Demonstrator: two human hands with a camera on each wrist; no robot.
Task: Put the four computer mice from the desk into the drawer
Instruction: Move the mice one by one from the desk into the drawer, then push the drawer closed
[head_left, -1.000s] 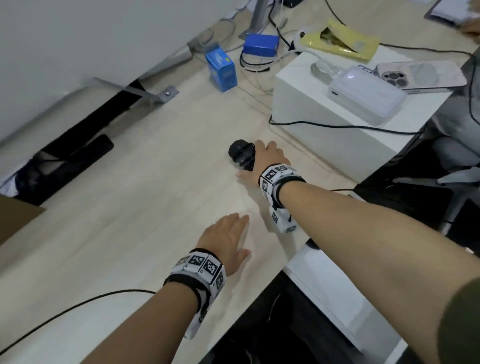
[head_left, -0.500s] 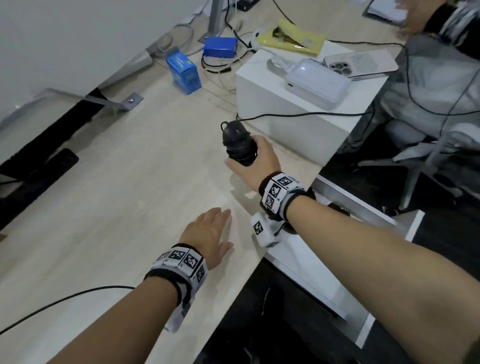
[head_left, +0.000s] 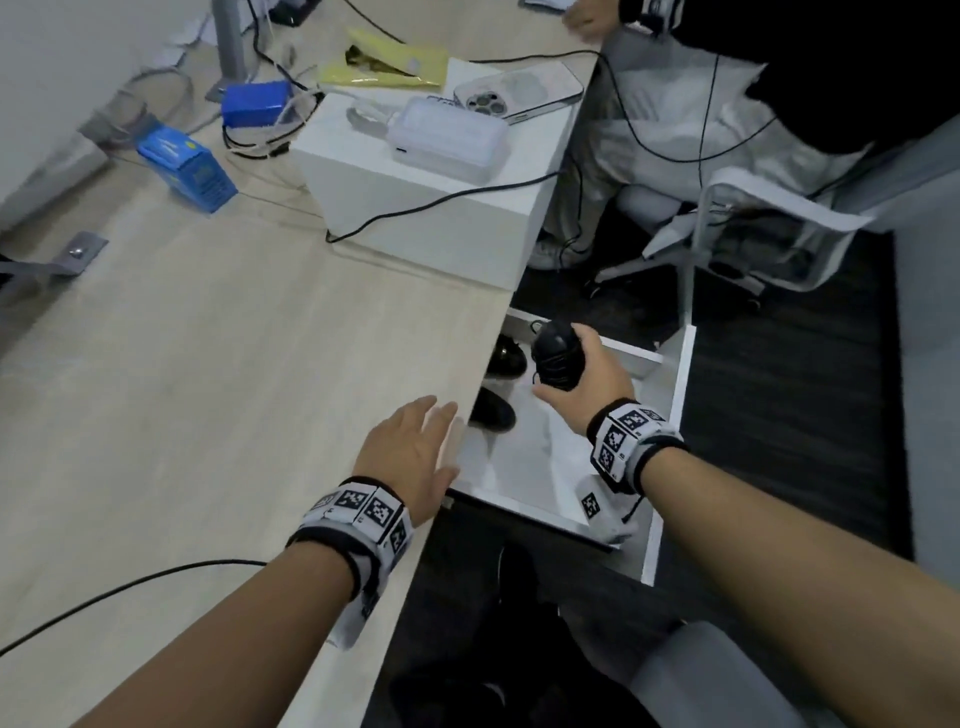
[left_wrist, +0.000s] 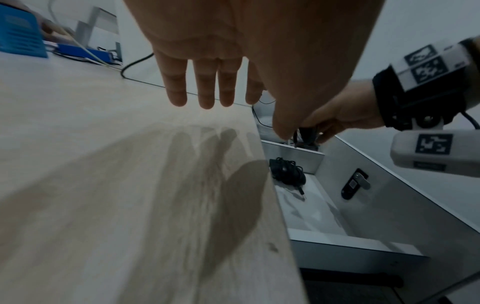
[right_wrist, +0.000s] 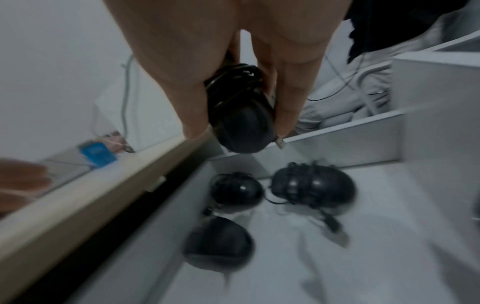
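My right hand (head_left: 571, 374) (right_wrist: 233, 123) grips a black mouse (head_left: 557, 353) (right_wrist: 241, 123) with its cable wound around it, held above the open white drawer (head_left: 670, 415) (right_wrist: 363, 257). Three black mice lie on the drawer floor: one (right_wrist: 313, 188) near the back wall, one (right_wrist: 235, 190) left of it, one (right_wrist: 218, 244) nearer me. The head view shows two of them (head_left: 506, 353) (head_left: 491, 410) beside the desk edge. My left hand (head_left: 410, 452) (left_wrist: 207, 82) lies flat and open over the desk (head_left: 208, 389) near its edge.
A white box (head_left: 431, 213) with a power bank and a phone stands on the desk beyond the drawer. Blue boxes (head_left: 187, 169) and cables lie at the back left. A seated person and a white chair (head_left: 753, 218) are to the right.
My right hand has lifted the black mouse off the desk and carried it right, past the desk edge, over the open drawer. My left hand stayed flat on the desk.
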